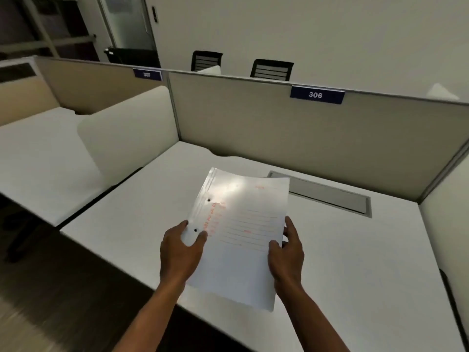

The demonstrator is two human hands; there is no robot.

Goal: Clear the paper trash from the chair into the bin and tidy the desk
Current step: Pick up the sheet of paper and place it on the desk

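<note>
A white sheet of paper in a clear punched sleeve [238,224], with faint red lines and print, is held above the white desk [355,262]. My left hand [181,252] pinches its left edge beside the two punch holes, thumb on top. On the right edge, my right hand [288,255] grips the sheet with the thumb over the paper. The sheet tilts up, away from me. No chair seat with trash and no bin can be made out.
A grey cable flap [330,195] is set into the desk behind the paper. Beige partitions with a blue "306" label [316,94] enclose the desk at the back and right. A cream divider [127,133] separates the neighbouring desk on the left. Two black chair backs [271,69] show beyond the partition.
</note>
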